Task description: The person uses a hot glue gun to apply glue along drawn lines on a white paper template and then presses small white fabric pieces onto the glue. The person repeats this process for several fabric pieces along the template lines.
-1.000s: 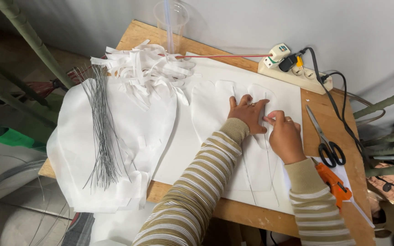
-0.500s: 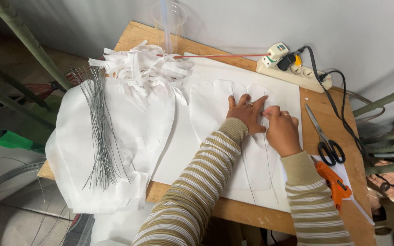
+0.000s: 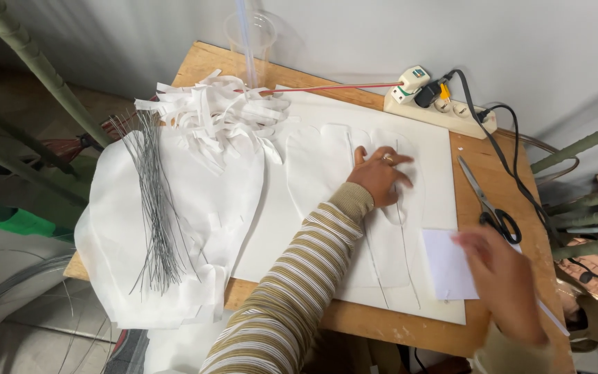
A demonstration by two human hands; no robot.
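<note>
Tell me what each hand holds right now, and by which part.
Left hand grips nothing; it lies flat on the white petal-shaped sheet. Right hand is blurred beside a small white paper; any grip cannot be told.

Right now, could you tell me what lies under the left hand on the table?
The left hand presses flat on a white petal-shaped cutout, with thin wires running along it, over a white board. The spot beneath the palm is hidden.
</note>
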